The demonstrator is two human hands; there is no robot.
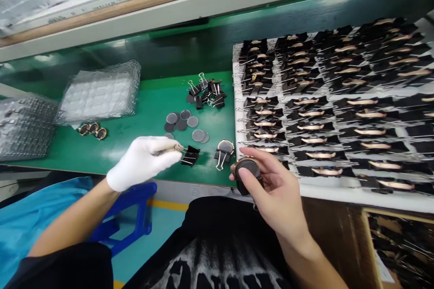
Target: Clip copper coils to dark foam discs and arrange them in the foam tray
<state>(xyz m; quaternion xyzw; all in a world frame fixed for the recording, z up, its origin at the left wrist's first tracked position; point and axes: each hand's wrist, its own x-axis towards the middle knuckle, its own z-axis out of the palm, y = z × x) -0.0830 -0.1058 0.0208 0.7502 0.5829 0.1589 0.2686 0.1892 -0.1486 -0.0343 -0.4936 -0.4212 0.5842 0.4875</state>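
Note:
My left hand (144, 161), in a white glove, pinches the wire handles of a black binder clip (190, 156) just above the green bench top (135, 131). My bare right hand (271, 185) holds a round watch case with a dark disc on it (248, 172), clamped in a black clip, near the bench's front edge. Between my hands lies a clipped watch case (224, 150). Several grey round discs (185, 124) lie behind it, and a pile of loose binder clips (206, 92) sits farther back.
A white tray (237, 137) on the right carries rows of clipped watch cases. Clear blister trays (100, 92) and a stack of them (23, 126) stand at the left, with a few gold watch cases (92, 129) beside. A blue stool (130, 216) is below.

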